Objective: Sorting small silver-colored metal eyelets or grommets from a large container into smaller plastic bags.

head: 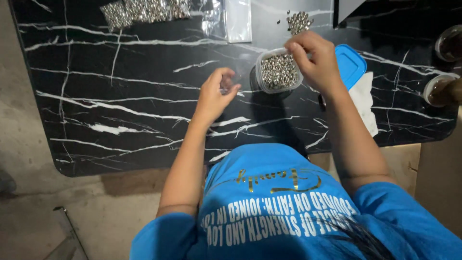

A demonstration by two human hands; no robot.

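A small clear plastic tub (262, 65) full of small silver metal beads stands on the black marble-patterned table (120, 110). My right hand (313, 60) hovers over the tub's right rim with fingertips pinched together, apparently on a tiny bead. My left hand (216, 94) rests on the table left of the tub, fingers curled around something small and clear that is hard to make out. A loose pile of silver beads (299, 21) lies behind the tub.
A blue lid (351, 62) lies right of the tub on a white cloth (366, 103). Clear plastic bags (231, 19) and bags filled with beads (139, 12) lie at the far edge. Two round jars (445, 67) stand at the right edge.
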